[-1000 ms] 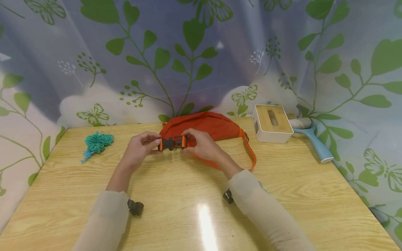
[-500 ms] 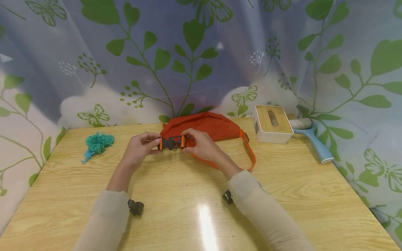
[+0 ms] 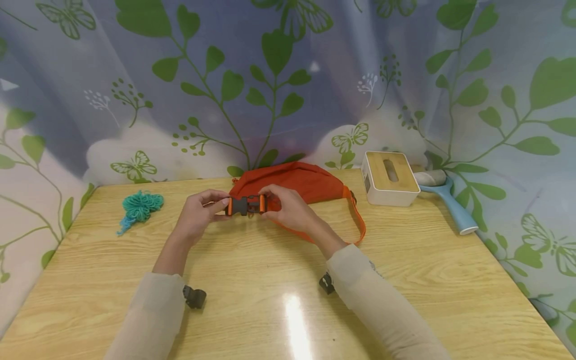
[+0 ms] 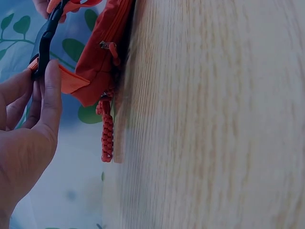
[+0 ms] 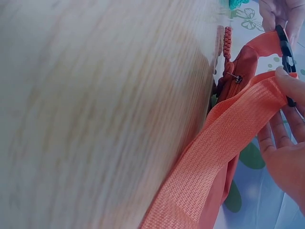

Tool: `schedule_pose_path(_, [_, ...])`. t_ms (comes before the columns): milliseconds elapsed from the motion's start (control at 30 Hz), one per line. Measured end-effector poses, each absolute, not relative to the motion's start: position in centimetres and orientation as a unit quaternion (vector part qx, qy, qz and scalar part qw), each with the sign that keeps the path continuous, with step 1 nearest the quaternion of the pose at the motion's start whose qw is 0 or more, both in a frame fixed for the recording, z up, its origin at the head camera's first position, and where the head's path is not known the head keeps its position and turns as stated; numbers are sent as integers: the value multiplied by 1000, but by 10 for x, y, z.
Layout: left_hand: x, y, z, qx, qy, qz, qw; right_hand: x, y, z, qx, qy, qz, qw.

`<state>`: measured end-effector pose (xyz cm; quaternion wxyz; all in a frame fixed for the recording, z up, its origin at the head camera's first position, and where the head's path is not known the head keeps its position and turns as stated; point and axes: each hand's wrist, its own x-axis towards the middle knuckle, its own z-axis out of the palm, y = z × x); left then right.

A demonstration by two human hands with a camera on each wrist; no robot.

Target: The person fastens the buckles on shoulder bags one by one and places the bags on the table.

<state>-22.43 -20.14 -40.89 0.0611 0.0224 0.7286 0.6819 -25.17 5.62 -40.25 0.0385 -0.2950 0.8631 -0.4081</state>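
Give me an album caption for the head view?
Fingers pinch both ends of a black buckle before a red bag.

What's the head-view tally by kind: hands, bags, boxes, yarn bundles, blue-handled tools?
Hands: 2 (left hand, right hand)
Bags: 1 (red-orange bag)
Boxes: 1 (wood-topped box)
Yarn bundles: 1 (teal yarn)
Blue-handled tools: 1 (blue-handled tool)
Total: 6

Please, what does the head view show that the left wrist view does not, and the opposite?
Only the head view shows the teal yarn bundle, the wood-topped white box and the blue-handled tool.

Only the left wrist view clearly shows the weave of the braided red cord; it is too small to make out in the head view.

Both show the red bag, the black buckle, the left hand, at least part of the right hand, the table and the patterned curtain.
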Motion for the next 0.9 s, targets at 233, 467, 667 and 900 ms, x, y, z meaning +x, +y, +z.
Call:
schedule_pose_path(233, [-224, -202, -408, 22, 729, 681, 61, -252, 57, -403, -300, 861, -409, 33])
schedule_pose_path(467, [-225, -203, -409, 25, 727, 683, 61, -252, 57, -403, -304, 857, -415, 32])
schedule_pose_path(667, [-225, -203, -409, 26, 727, 684, 60, -252, 57, -401, -315, 853, -414, 34])
schedule_pose_path(900, [-225, -200, -408, 28, 727, 683, 59, -251, 56, -400, -309, 854, -416, 38])
